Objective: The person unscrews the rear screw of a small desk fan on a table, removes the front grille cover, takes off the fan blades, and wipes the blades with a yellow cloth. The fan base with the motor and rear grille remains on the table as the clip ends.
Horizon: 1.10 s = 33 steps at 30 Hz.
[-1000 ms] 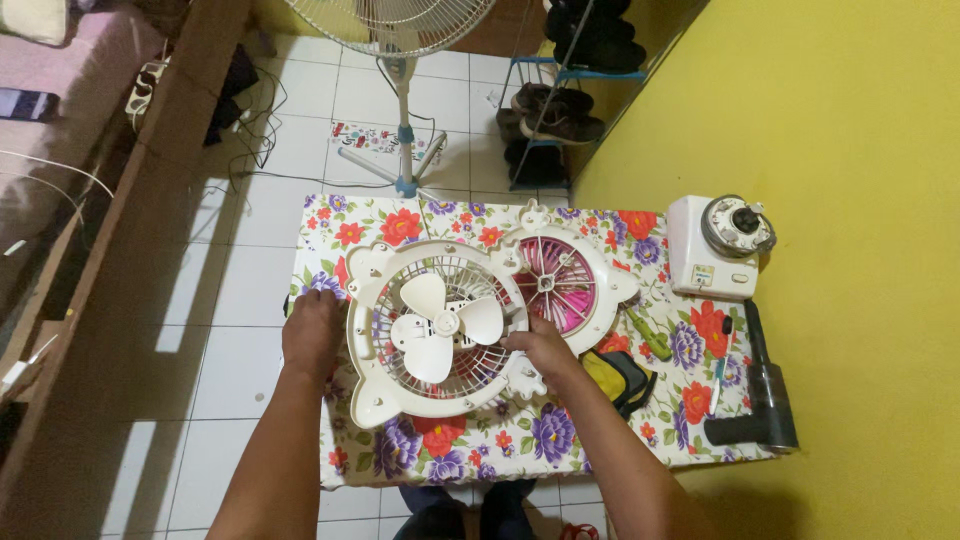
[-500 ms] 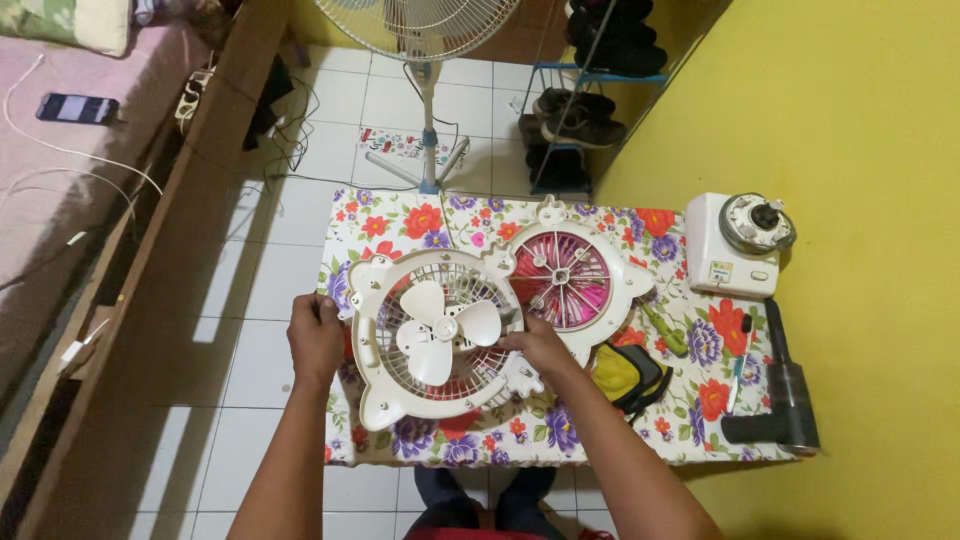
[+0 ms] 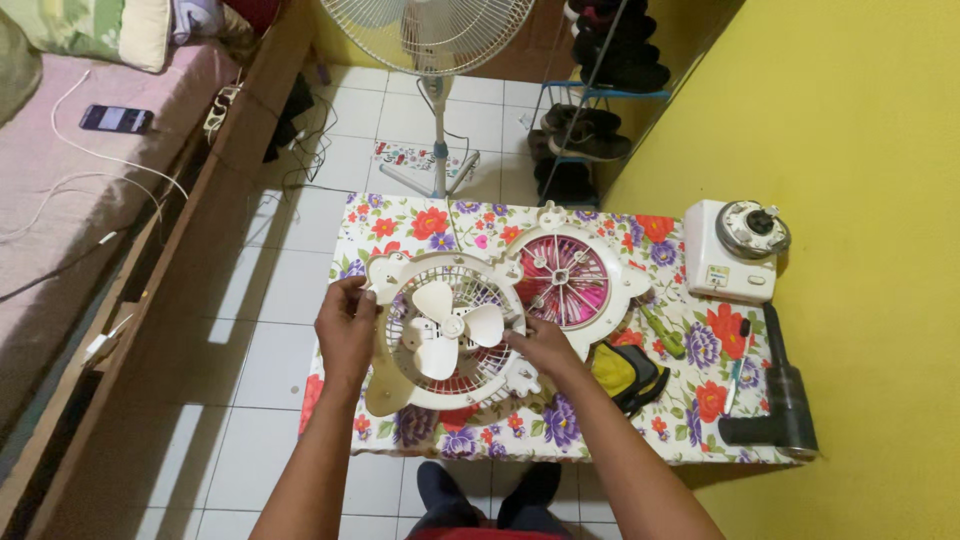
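Fan frame (image 3: 445, 330), cream plastic, lies flat on the near-left part of a flower-print table (image 3: 400, 225), blades (image 3: 450, 325) facing up. Left hand (image 3: 347, 325) is clenched on the frame's left rim, thumb over the top edge. Right hand (image 3: 545, 348) rests on the right side near the grille edge, fingers curled against it; whether it truly pinches the rim cannot be told.

A pink grille (image 3: 565, 280) in a matching cream surround lies just beside the frame, touching or overlapping its upper right corner. Well apart on the right: white motor housing (image 3: 735, 250), green screwdriver (image 3: 662, 330), yellow pouch (image 3: 622, 372), black tool (image 3: 785, 400). A pedestal fan (image 3: 435, 40) stands on the floor beyond.

Judgement: the frame looks light and fairly stiff, but thin ribs and blades seem likely to crack or flex. Best grip is the solid outer rim, both sides, not the spokes.
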Each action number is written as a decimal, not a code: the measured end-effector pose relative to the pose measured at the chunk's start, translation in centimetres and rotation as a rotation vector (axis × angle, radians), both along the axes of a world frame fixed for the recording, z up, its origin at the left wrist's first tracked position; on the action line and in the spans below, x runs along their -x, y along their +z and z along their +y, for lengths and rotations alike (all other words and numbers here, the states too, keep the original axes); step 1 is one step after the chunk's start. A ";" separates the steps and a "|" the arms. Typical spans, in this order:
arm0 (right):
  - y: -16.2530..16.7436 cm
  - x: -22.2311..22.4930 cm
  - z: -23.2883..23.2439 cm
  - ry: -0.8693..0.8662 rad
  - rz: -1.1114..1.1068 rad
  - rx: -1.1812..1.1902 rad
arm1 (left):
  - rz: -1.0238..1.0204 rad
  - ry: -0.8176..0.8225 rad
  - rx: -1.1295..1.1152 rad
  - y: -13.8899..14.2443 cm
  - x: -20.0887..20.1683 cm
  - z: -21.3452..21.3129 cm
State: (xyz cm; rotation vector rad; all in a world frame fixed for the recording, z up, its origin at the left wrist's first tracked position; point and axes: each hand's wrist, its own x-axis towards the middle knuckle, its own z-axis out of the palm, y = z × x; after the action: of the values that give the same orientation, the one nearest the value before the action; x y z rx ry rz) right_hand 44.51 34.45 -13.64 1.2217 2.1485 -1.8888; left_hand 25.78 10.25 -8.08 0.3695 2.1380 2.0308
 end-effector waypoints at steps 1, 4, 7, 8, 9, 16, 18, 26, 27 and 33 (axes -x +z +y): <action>0.2 -0.4 0.4 -0.010 -0.060 -0.028 | 0.000 -0.038 -0.011 0.3 -0.5 0.8; 1.5 -1.2 0.9 -0.088 0.158 -0.660 | 0.047 -0.161 0.079 1.1 -2.6 3.9; 3.5 -2.0 1.1 -0.096 0.354 -0.489 | 0.042 -0.326 0.174 1.9 -5.5 7.7; 4.3 -2.3 1.1 -0.042 0.416 -0.445 | 0.061 -0.383 0.181 2.3 -6.6 8.8; 5.0 -2.6 1.3 0.011 0.477 -0.404 | 0.081 -0.442 0.186 2.6 -7.6 10.0; 6.4 -7.4 5.3 -0.058 0.426 -0.307 | 0.193 -0.694 0.290 2.4 -13.2 17.7; 5.4 -9.0 7.1 -0.045 0.377 -0.410 | 0.175 -0.744 0.221 1.5 -14.4 19.6; 0.0 -13.2 14.1 -0.110 0.226 -0.617 | 0.013 -0.693 0.168 -1.4 -17.4 24.1; -0.5 -13.7 14.9 -0.104 0.191 -0.658 | -0.117 -0.662 0.224 -1.5 -17.2 24.1; -2.9 -14.1 16.5 0.012 0.113 -0.954 | 0.090 -0.483 0.211 -1.9 -15.6 22.4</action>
State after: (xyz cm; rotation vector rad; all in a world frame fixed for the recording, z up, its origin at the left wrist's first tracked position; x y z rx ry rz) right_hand 58.58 50.93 -16.51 1.1515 3.2358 -0.8786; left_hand 41.38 32.64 -10.02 0.8602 2.0312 1.5345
